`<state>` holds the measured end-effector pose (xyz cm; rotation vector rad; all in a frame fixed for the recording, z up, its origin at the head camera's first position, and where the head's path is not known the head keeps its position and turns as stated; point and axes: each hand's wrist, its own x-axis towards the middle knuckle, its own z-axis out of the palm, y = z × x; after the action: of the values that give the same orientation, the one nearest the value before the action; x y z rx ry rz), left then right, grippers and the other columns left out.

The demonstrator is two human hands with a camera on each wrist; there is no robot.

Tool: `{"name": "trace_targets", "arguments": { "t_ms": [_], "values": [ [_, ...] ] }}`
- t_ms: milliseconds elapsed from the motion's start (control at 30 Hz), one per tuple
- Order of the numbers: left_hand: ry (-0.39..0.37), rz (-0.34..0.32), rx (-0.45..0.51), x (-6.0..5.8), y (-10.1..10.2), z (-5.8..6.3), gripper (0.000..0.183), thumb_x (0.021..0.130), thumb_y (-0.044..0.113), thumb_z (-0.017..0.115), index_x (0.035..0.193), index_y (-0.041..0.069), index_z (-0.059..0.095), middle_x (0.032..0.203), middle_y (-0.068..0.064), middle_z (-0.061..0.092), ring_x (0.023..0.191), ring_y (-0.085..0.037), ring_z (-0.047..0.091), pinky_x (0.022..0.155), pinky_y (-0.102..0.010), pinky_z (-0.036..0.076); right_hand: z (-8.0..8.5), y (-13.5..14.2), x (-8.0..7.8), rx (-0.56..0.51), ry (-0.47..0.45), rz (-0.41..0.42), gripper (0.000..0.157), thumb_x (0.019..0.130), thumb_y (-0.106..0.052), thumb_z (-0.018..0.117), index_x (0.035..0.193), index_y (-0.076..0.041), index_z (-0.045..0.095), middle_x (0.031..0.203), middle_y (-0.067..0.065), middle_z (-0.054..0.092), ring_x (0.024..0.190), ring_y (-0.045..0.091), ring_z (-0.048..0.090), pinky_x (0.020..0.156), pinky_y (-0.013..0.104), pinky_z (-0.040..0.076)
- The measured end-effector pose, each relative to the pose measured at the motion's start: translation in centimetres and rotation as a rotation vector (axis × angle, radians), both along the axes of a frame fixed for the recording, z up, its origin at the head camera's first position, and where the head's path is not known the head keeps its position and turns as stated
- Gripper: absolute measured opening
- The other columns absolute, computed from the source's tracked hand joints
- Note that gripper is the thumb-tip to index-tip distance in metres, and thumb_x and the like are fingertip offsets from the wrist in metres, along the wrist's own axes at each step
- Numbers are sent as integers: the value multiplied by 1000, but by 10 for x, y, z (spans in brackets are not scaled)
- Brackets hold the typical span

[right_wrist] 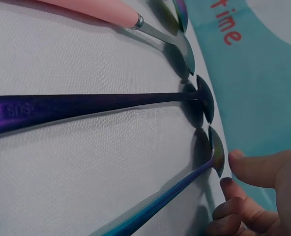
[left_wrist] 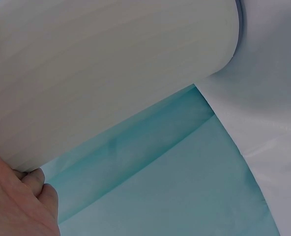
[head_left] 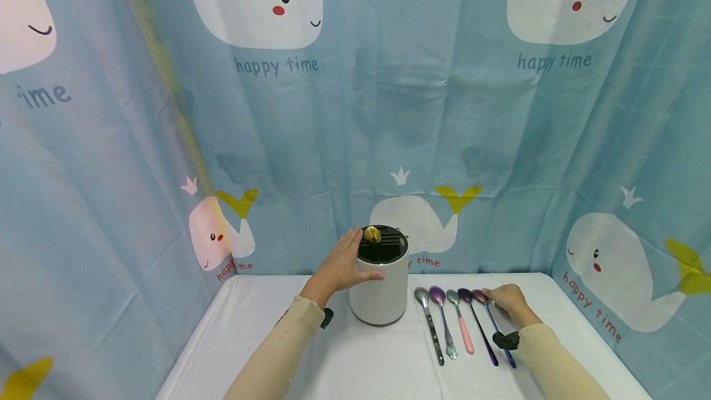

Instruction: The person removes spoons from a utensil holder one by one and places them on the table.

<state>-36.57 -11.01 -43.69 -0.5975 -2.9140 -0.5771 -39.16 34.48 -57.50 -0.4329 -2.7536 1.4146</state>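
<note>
My left hand (head_left: 340, 265) holds the left side of a white cylindrical utensil holder (head_left: 383, 295), thumb across its front; in the left wrist view its fingers (left_wrist: 48, 196) curl at the holder's edge. A rounded gold piece (head_left: 373, 234) shows at the slotted black top. On the right, my right hand (head_left: 508, 300) is at the bowl of the rightmost spoon, a purple-blue one (head_left: 495, 324). In the right wrist view the thumb (right_wrist: 256, 169) and forefinger are apart beside that bowl; whether they touch it is hard to tell. The spoon lies on the cloth.
Left of that spoon lie a dark purple spoon (head_left: 482, 330), a pink-handled spoon (head_left: 465, 333), a purple-bowled spoon (head_left: 444, 323) and a silver spoon with a dark handle (head_left: 430, 326), side by side. Blue whale-print curtains (head_left: 411, 122) surround the white-covered table (head_left: 366, 363).
</note>
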Motion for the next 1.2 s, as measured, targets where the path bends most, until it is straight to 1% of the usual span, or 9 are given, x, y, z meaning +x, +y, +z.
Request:
{"name": "trace_targets", "arguments": {
  "t_ms": [267,367,500,667,767,833,933,1033,1200],
  "values": [
    [0,-7,26,0,-1,-2,127,85,76,76,173,8,15,180,-9,14,167,-29,8,135,-49,14,12,-9,-4,72,102,59,38,100,-27,72,86,8,67,97,25,67,92,37,61,72,37,50],
    [-1,-6,31,1,-2,-2,128,85,76,76,173,8,14,180,-9,13,167,-29,8,135,-49,15,23,-21,-6,67,118,99,40,103,-30,69,95,9,69,111,32,67,107,49,63,86,51,56],
    [3,-4,29,0,-2,-2,128,85,77,76,174,9,14,180,-9,13,167,-29,8,135,-49,15,43,-39,-5,51,144,153,45,105,-31,66,117,13,67,128,36,64,123,56,58,100,65,53],
    [6,-8,27,0,-2,-2,127,85,77,76,173,8,16,180,-9,14,167,-29,9,135,-49,14,67,-65,-1,35,191,201,40,107,-31,67,117,7,70,123,27,68,114,43,64,97,60,54],
    [5,-6,22,0,-1,-3,127,85,77,76,173,8,15,180,-8,13,167,-29,8,135,-48,14,78,-77,-1,45,236,239,39,107,-33,69,116,4,72,114,20,71,103,34,66,87,52,57],
    [4,-7,25,1,0,-4,127,85,77,76,173,8,16,180,-8,14,167,-29,9,135,-48,14,84,-85,-1,41,269,263,37,106,-33,70,115,3,73,106,14,71,92,27,64,79,43,56],
    [3,-9,24,1,0,-3,127,85,76,76,173,8,16,180,-9,14,167,-29,9,135,-49,14,95,-98,-1,18,327,290,34,105,-30,73,114,3,74,93,8,67,79,20,55,69,34,48],
    [1,-13,25,2,1,-2,126,85,76,76,173,8,16,180,-9,14,167,-29,9,135,-49,14,107,-114,0,-31,388,308,31,104,-28,75,114,1,75,89,7,66,76,16,52,66,29,46],
    [4,-6,29,2,1,-1,127,85,75,78,173,7,15,180,-10,15,167,-30,10,135,-49,16,123,-144,-3,-101,544,416,26,105,-23,75,115,1,76,92,11,71,76,18,61,64,25,50]
  ]
}}
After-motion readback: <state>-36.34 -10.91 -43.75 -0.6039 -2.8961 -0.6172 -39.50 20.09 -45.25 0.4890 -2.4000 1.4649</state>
